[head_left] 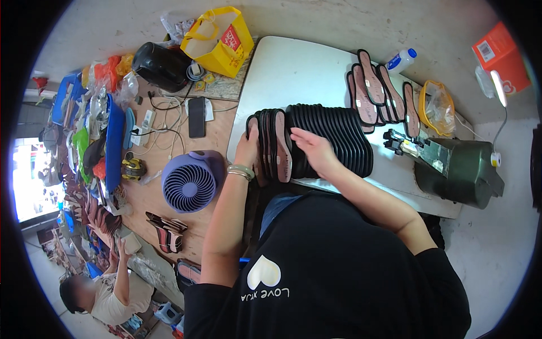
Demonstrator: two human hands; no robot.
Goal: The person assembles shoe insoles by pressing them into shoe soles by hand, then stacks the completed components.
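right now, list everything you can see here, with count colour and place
row of soles: many, black, on edge across the white board
white board: one, on the bench
flat insoles: about five, pink with black rims, far end of board
fan: one, purple, left of the soles
phone: one, black, beyond the fan
bag: one, yellow, far edge
machine: one, dark green, right
bottle: one, white, blue cap
left hand: on the row's left end
right hand: resting on the row
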